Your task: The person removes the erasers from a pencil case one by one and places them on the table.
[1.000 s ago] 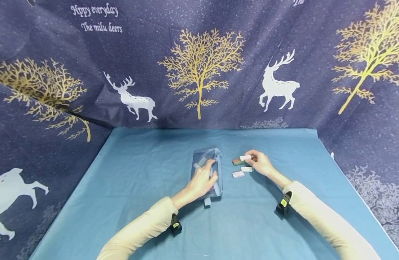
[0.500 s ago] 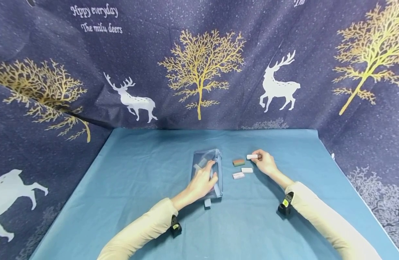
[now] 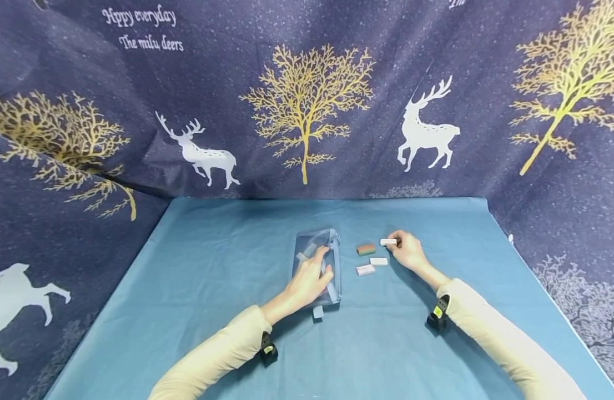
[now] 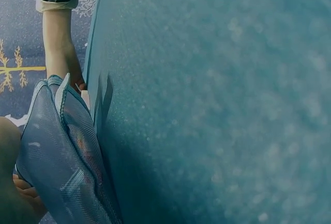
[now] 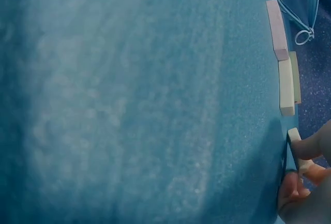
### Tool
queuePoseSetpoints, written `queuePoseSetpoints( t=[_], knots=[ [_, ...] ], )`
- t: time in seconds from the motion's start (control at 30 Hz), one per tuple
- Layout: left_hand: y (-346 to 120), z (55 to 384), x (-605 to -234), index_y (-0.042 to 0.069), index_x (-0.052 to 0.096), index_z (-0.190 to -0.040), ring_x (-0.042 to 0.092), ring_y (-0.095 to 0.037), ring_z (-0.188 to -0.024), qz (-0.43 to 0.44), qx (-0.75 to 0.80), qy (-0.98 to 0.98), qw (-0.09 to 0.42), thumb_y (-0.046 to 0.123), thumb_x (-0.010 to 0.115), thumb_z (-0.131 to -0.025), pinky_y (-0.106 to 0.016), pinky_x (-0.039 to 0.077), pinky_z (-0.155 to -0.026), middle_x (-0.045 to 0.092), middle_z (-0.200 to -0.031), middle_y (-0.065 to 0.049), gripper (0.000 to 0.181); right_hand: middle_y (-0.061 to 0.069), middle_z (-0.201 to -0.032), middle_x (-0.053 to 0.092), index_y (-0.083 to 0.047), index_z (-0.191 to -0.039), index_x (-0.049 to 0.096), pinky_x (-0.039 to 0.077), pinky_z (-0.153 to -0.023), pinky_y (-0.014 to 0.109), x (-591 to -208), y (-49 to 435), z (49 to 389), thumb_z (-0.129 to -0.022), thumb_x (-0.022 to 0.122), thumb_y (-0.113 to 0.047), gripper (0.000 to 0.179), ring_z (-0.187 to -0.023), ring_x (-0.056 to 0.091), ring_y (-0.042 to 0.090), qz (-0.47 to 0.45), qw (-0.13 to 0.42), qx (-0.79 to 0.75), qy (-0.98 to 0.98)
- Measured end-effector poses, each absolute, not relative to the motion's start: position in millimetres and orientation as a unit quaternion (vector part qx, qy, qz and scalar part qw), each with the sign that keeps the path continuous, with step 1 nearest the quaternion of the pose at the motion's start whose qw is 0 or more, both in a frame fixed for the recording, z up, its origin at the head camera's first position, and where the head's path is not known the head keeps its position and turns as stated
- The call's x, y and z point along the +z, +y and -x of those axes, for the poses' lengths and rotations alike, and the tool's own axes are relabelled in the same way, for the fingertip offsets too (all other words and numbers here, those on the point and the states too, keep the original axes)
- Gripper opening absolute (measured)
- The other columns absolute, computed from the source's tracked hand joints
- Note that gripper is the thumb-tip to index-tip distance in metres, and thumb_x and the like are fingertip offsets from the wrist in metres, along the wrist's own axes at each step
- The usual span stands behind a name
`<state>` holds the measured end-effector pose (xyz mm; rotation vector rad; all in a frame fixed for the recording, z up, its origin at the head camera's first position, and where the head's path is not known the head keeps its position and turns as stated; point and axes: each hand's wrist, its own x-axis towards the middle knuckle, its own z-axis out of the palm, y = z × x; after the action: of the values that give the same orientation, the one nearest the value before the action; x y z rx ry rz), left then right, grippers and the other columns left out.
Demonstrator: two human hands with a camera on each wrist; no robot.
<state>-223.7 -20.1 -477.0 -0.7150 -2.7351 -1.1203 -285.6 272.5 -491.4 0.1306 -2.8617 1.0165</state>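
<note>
A blue mesh zip pouch (image 3: 300,244) lies in the middle of the table, with pale things showing through its mesh. My left hand (image 3: 307,280) rests on it, index finger stretched along the zip side and thumb apart. In the left wrist view the pouch (image 4: 51,146) bulges upward beside the fingers. To its right, my right hand (image 3: 408,251) pinches a small white eraser (image 3: 387,242) close over the cloth. Left of that hand lie a brown and green eraser (image 3: 366,249), another white eraser (image 3: 379,261) and a pink eraser (image 3: 365,269).
A small pale block (image 3: 318,313) sits at the near end of the pouch. Blue cloth (image 3: 227,250) covers the table. A dark curtain with deer and trees (image 3: 307,111) hangs along the back and sides.
My right hand has drawn the white eraser a little to the right, away from the brown and green one, and then held still. My left hand stays on the pouch.
</note>
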Motion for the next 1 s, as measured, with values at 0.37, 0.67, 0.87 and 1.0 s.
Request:
queuePoseSetpoints(
  t=[0.37, 0.67, 0.87, 1.0],
  knots=[
    [-21, 225, -476, 0.004, 0.034, -0.138, 0.042, 0.000, -0.032, 0.234, -0.372, -0.897, 0.047, 0.021, 0.045, -0.091, -0.018, 0.036, -0.034, 0.063, -0.066, -0.004, 0.051, 0.024, -0.101, 0.057, 0.003, -0.109, 0.057, 0.039, -0.081, 0.050, -490, 270, 287, -0.080, 0.060, -0.013, 0.033, -0.095, 0.050, 0.036, -0.035, 0.061, 0.318, -0.945],
    [-22, 224, -476, 0.002, 0.036, -0.137, 0.038, -0.001, -0.033, 0.235, -0.371, -0.896, 0.061, 0.020, 0.045, -0.091, -0.018, 0.036, -0.036, 0.048, -0.134, -0.020, 0.050, 0.021, -0.108, 0.052, -0.002, -0.113, 0.056, 0.043, -0.080, 0.046, -488, 261, 286, -0.084, 0.053, -0.013, 0.031, -0.090, 0.053, 0.032, -0.006, 0.074, 0.346, -0.935],
    [-22, 226, -480, 0.001, 0.038, -0.134, 0.035, 0.001, -0.033, 0.246, -0.364, -0.894, 0.084, 0.019, 0.047, -0.090, -0.016, 0.034, -0.035, 0.047, -0.133, -0.022, 0.049, 0.016, -0.101, 0.058, -0.005, -0.106, 0.061, 0.045, -0.072, 0.039, -488, 252, 284, -0.084, 0.052, -0.010, 0.024, -0.080, 0.055, 0.025, -0.031, 0.112, 0.356, -0.927],
    [-22, 226, -480, 0.000, 0.038, -0.134, 0.035, 0.001, -0.034, 0.250, -0.365, -0.893, 0.088, 0.018, 0.046, -0.090, -0.016, 0.034, -0.037, 0.044, -0.135, -0.025, 0.049, 0.013, -0.093, 0.060, -0.005, -0.101, 0.063, 0.040, -0.065, 0.033, -489, 247, 284, -0.083, 0.052, -0.007, 0.022, -0.072, 0.051, 0.021, -0.056, 0.133, 0.356, -0.923]
  ],
)
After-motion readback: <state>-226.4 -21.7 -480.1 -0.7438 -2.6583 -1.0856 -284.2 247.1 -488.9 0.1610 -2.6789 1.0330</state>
